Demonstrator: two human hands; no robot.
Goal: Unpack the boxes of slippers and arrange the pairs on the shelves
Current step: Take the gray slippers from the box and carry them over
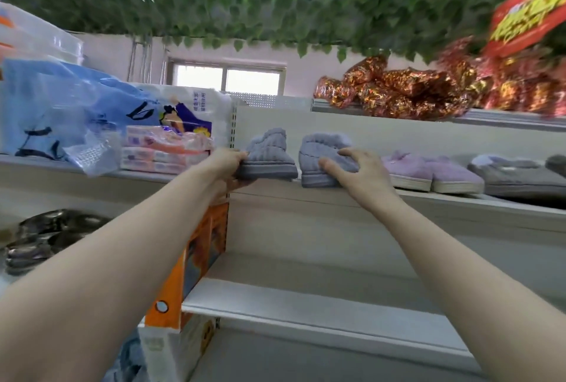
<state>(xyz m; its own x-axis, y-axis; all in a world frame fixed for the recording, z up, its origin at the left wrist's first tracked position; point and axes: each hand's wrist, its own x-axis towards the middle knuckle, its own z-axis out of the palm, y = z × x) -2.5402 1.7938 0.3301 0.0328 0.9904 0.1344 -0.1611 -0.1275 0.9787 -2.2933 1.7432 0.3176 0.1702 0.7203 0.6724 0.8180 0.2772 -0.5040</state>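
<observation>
Slippers point(315, 152) on middle shelf point(459, 201)

Bare left hand point(228, 167) and right hand point(364, 175), bare forearms point(122, 253), slim fingers point(352, 152).

At the right end of the white metal shelf point(459, 201), a dark grey fuzzy slipper point(556, 164) is cut by the picture's edge. Above the shelf, the lettering on the red glossy carton point(530, 11) is blurred.

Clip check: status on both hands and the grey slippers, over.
Left hand grips left grey slipper by its end; right hand grips right grey slipper. Both at shelf front edge. Lilac pair beside right hand.
</observation>
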